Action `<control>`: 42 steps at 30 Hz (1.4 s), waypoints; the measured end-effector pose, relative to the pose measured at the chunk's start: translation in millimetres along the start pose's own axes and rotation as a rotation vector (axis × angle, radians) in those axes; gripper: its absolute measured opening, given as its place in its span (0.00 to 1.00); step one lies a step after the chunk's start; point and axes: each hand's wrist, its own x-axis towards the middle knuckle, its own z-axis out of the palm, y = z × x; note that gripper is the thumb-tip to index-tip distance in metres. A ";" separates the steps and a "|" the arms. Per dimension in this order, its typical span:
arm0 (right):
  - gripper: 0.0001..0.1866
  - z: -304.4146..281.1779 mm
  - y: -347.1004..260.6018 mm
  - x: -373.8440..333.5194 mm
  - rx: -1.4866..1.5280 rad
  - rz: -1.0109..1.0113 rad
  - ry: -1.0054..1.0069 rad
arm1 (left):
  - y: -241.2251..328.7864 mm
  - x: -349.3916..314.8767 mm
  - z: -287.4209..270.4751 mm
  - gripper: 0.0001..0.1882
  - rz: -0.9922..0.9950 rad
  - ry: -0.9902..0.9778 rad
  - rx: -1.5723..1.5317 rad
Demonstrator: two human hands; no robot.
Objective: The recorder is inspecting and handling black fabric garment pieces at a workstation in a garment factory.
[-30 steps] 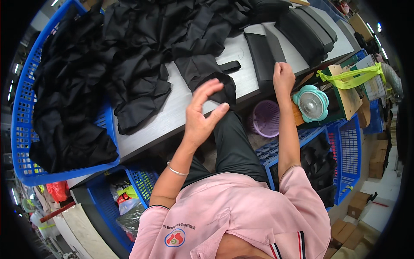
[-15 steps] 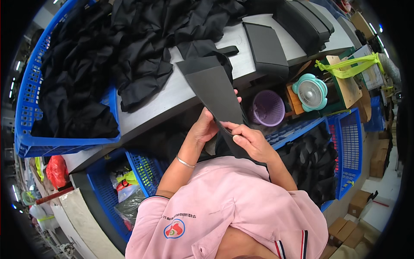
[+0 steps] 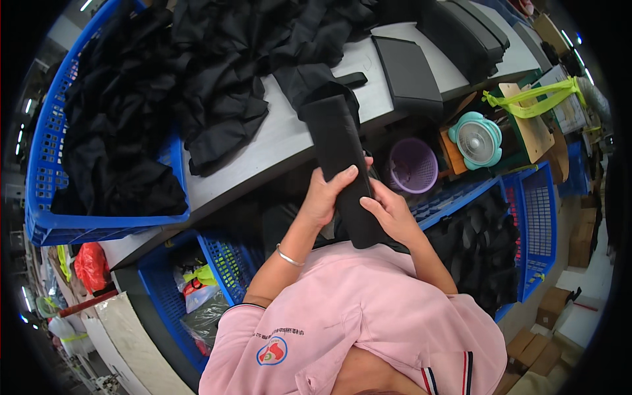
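Observation:
In front of my chest I hold a long black folded panel (image 3: pixel 337 138), its far end tilted up toward the table. My left hand (image 3: pixel 324 199) grips it at the left edge, thumb lying across the face. From the other side my right hand (image 3: pixel 395 216) holds the lower part, thumb on top and the other fingers largely hidden behind. Just beyond the panel's far end, a black cloth piece with a strap (image 3: pixel 353 79) hangs over the table edge. Flat dark grey panels (image 3: pixel 413 74) lie on the table farther right.
Crumpled black cloth (image 3: pixel 220 85) covers much of the grey table (image 3: pixel 243 155) and fills a blue crate (image 3: pixel 99 224) at left. Below the table are a purple basket (image 3: pixel 428 172) and a teal fan (image 3: pixel 477 139). Another blue crate (image 3: pixel 536 230) with black pieces stands at my right.
The panel has turned from its grey face, bent open along the edge, to a narrower smooth black face. My left thumb has come over onto it, and my right hand has shifted its grip.

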 end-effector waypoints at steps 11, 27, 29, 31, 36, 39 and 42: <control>0.23 -25.4 37.1 24.5 0.716 0.054 -0.141 | 11.7 93.3 -67.5 0.15 0.717 0.665 1.385; 0.23 -29.6 59.7 20.9 0.604 0.128 -0.133 | 40.9 59.3 -76.6 0.32 0.597 0.321 1.408; 0.25 -22.0 67.9 15.9 0.355 0.064 -0.116 | 41.6 55.6 -75.2 0.34 0.551 0.332 1.360; 0.25 -20.5 42.2 10.5 0.458 0.031 -0.071 | 43.9 51.5 -65.1 0.34 0.601 0.277 1.397; 0.23 -9.7 31.9 4.3 -0.216 -0.326 0.127 | 51.4 43.0 -21.5 0.34 0.688 0.058 1.415; 0.20 -5.3 12.6 1.3 -0.572 -0.470 0.245 | 49.7 39.3 -8.9 0.35 0.699 -0.117 1.431; 0.22 7.7 5.7 10.7 -0.719 -0.464 0.369 | 37.9 28.2 7.2 0.34 0.729 -0.305 1.390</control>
